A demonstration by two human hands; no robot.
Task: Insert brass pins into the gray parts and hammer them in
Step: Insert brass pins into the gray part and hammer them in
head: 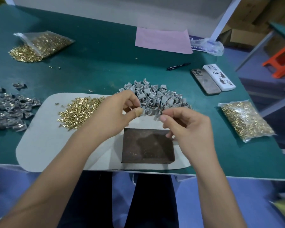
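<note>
A heap of gray parts (156, 94) lies at the middle of the green table. Loose brass pins (79, 109) are piled on a white mat (44, 142) to its left. My left hand (115, 112), a bandage on its thumb, pinches something small just above the mat; what it pinches is hidden by the fingers. My right hand (186, 125) pinches a gray part (156, 115) between thumb and forefinger, close to the left hand. Below both hands sits a dark brown block (148, 147) on the mat. No hammer is in view.
A darker pile of gray parts (8, 111) lies at the left edge. An open bag spilling brass pins (39, 45) is at the far left, a sealed bag of pins (245, 120) at the right. Two phones (212, 79), a black pen (178, 66) and pink paper (163, 40) lie beyond.
</note>
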